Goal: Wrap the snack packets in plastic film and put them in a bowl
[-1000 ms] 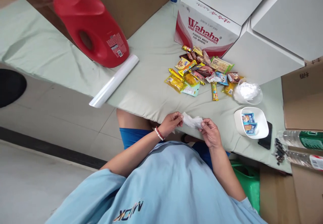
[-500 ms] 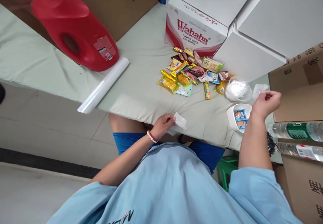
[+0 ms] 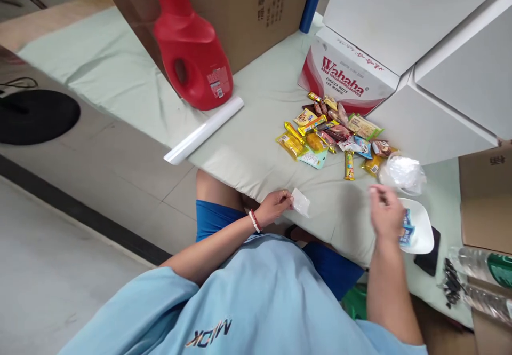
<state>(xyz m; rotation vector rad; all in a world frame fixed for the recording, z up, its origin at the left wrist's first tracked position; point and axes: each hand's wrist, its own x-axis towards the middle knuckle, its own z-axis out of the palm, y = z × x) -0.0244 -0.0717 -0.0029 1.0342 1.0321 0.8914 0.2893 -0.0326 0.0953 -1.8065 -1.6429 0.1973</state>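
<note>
My left hand pinches a small clear plastic bag at the near edge of the cloth-covered table. My right hand is blurred by motion, hovering just left of a white bowl that holds blue snack packets. Its fingers cannot be made out. A crumpled clear plastic bag lies just beyond the bowl. A heap of several wrapped snacks sits further back.
A red detergent jug and a white roll stand at the left. A Wahaha carton, white boxes and brown cartons crowd the back and right. A black phone and water bottles lie at the right.
My right hand left the small bag, swung out right past the bowl, then came back down to the bowl's left. The left hand kept the small bag. The camera view shifted.
</note>
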